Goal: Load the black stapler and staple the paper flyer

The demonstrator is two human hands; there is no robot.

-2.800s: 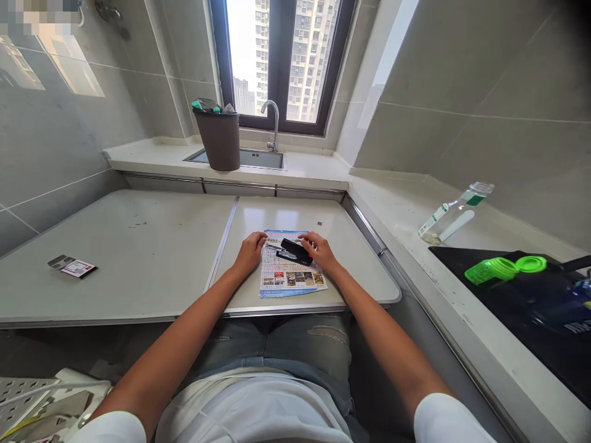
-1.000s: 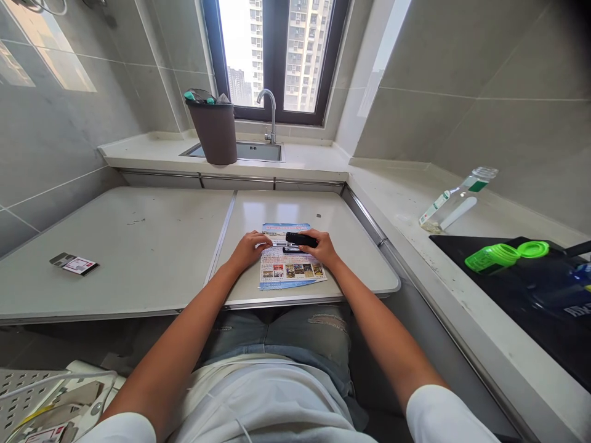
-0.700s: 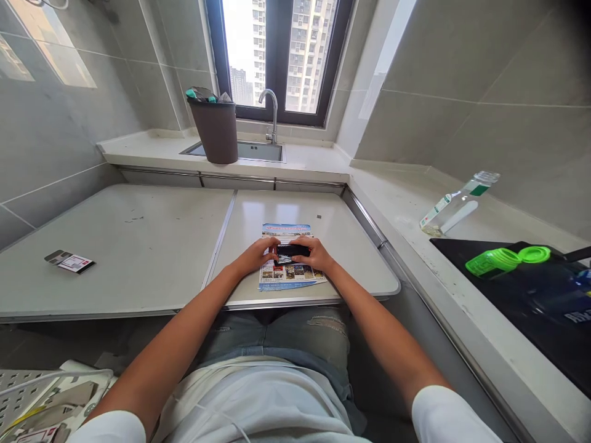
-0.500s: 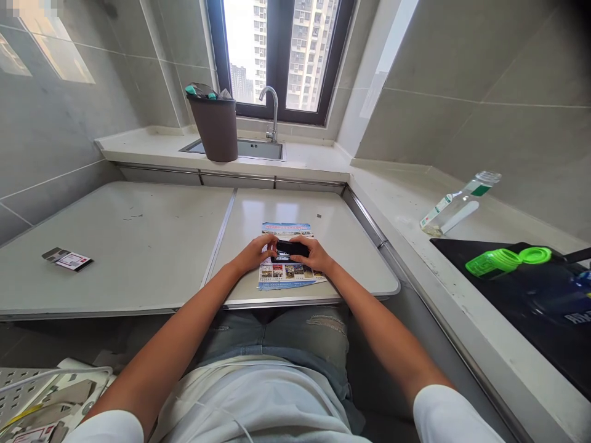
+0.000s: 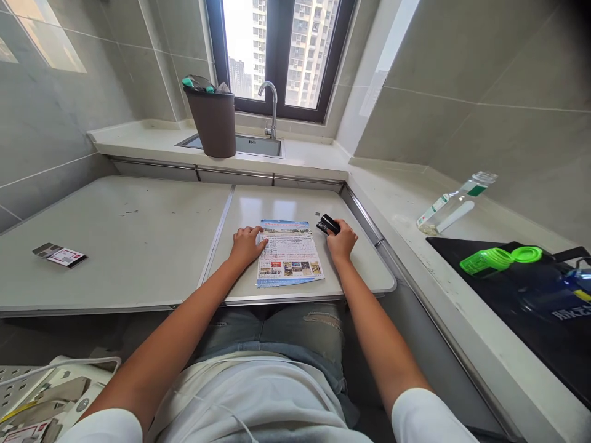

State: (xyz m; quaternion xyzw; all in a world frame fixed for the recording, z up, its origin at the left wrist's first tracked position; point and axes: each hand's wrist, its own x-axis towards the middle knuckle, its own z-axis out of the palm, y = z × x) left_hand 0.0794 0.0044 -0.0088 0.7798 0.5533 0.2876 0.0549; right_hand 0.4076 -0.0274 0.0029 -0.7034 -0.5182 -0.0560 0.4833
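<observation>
A printed leaflet (image 5: pixel 290 249) with blue edges and a row of small pictures lies flat on the white table (image 5: pixel 175 246). My left hand (image 5: pixel 247 245) rests at its left edge, fingers apart, with fingertips touching the paper. To the right of the leaflet, my right hand (image 5: pixel 342 241) grips a small black stapler (image 5: pixel 327 224) by one end. Its far end points up and to the left, with a gap showing between its two arms. Just beyond it is a small grey piece (image 5: pixel 317 213) on the tabletop.
At the table's left lies a small printed packet (image 5: pixel 60 255). A brown bin (image 5: pixel 212 123) stands by the sink (image 5: pixel 258 146) and tap (image 5: pixel 274 111). The right counter holds a clear bottle (image 5: pixel 457 203), a green flip-top bottle (image 5: pixel 489 261) and a black board (image 5: pixel 466 289).
My right hand has carried the stapler from above the leaflet to its right side. My left hand has let go of the stapler and come down on the leaflet's left edge.
</observation>
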